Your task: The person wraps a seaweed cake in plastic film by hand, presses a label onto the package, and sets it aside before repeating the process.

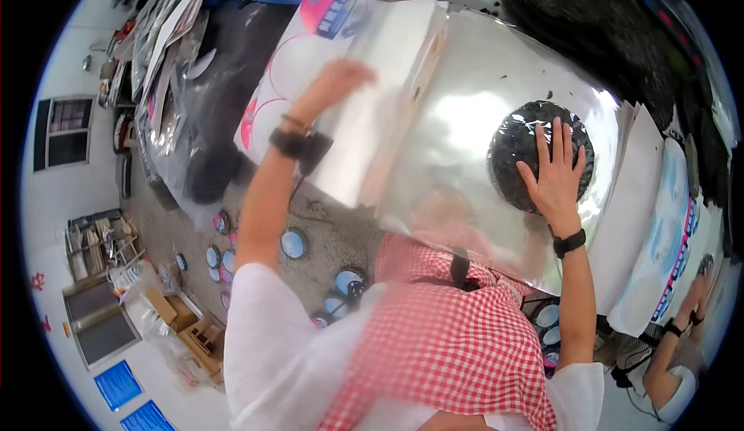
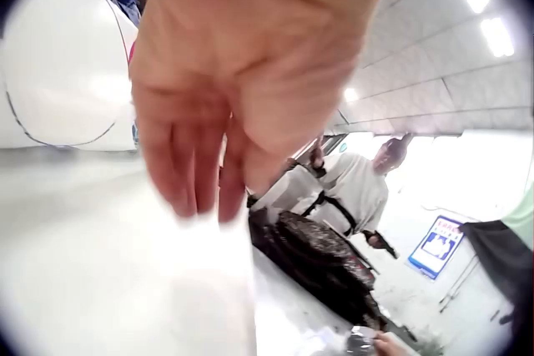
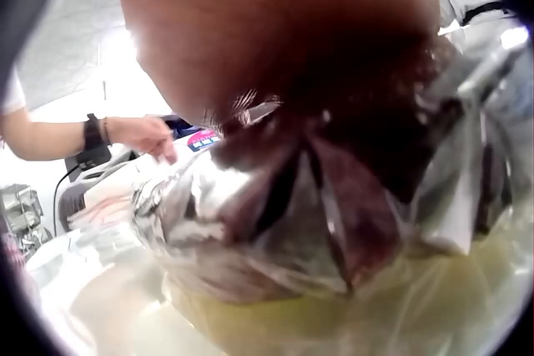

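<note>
A round dark bundle in clear shiny wrap (image 1: 512,156), which looks like dried seaweed, lies on a silvery work surface (image 1: 442,168). My right hand (image 1: 556,179) rests on top of it, palm down with fingers straight and spread. In the right wrist view the crinkled wrap (image 3: 200,214) bunches beneath the palm. My left hand (image 1: 335,86), blurred, is over a stack of white sheets or bags (image 1: 380,113), to the left of the bundle. The left wrist view shows its fingers (image 2: 196,181) pointing down, loosely bent, with the tips right at the white stack.
A printed pink-and-white bag (image 1: 291,67) lies under the stack. Dark loose material (image 1: 589,28) is heaped at the back. More printed bags (image 1: 659,237) stand at the right, near another person's hands (image 1: 694,299). Several round packs (image 1: 293,243) are on the floor.
</note>
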The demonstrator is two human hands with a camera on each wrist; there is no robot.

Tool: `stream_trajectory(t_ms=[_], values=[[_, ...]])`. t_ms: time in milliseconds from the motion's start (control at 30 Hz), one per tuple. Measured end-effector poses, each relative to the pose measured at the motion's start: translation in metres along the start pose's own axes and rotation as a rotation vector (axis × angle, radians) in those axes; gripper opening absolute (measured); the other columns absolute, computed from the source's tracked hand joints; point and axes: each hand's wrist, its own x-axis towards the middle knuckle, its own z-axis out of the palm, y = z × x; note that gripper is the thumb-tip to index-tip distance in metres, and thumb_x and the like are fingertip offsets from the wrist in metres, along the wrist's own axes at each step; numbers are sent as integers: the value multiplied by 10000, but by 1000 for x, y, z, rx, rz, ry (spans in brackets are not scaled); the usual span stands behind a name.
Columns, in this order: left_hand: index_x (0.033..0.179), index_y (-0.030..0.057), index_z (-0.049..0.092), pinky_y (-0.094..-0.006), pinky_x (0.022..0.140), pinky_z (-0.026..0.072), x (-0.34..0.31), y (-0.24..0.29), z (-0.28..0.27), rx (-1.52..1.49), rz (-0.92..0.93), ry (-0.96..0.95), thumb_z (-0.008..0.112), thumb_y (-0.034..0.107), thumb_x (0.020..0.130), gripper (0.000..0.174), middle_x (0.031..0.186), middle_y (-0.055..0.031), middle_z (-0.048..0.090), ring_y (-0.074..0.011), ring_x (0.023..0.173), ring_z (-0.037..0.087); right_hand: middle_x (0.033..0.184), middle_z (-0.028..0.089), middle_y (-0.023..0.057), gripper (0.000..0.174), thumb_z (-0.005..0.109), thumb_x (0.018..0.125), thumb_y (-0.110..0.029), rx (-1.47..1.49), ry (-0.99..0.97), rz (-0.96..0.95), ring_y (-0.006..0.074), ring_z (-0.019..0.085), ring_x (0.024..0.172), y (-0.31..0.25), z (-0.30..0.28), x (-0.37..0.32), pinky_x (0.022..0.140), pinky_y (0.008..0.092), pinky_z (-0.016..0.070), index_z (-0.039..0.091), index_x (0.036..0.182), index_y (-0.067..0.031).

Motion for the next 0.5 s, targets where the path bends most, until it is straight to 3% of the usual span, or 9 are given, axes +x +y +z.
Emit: stream_trajectory(t_ms=[33,67,167,200,433,467,500], values=[[972,-6,708,-311,768,514,19,13,4,243,-114,385,614,130,906,178,855,-59,722,-197,764,655,1570,251,129,690,567,896,-491,8,-1,11,307,221,1449,0,0,0,1130,581,142,369,1483,-186],[846,37,698,-381,723,519,38,6,8,517,59,617,600,150,853,150,868,-102,696,-311,827,661,1570,253,129,694,568,893,-496,15,-3,21,306,221,1449,-1,0,0,1132,579,139,374,1481,-183],[803,55,652,-392,712,512,73,-44,7,1010,269,668,598,121,791,85,849,-82,647,-281,816,645,1568,257,130,702,576,881,-504,29,-19,42,298,220,1450,0,1,1,1138,567,122,388,1474,-180],[791,83,616,-357,700,507,78,-42,7,1183,248,637,582,110,748,60,842,-59,592,-239,820,615,1568,258,130,702,579,879,-502,36,-23,46,297,220,1450,1,1,2,1139,565,117,389,1473,-179],[750,92,628,-323,638,510,90,-37,1,1391,224,618,581,129,749,60,833,-45,565,-214,833,586,1565,268,125,705,602,866,-482,101,-27,63,292,225,1447,-2,-3,2,1139,557,107,402,1466,-170],[722,103,624,-309,598,511,92,-35,-3,1367,242,637,587,136,763,64,793,-48,567,-227,737,592,1565,270,123,703,603,866,-480,105,-22,63,292,226,1447,-1,-3,3,1138,557,109,405,1464,-169],[751,102,637,-328,588,517,92,-38,-7,1332,156,646,589,130,782,64,794,-54,591,-231,731,609,1564,271,123,703,602,866,-482,105,-23,63,291,227,1446,-1,-2,2,1138,557,110,405,1464,-169]])
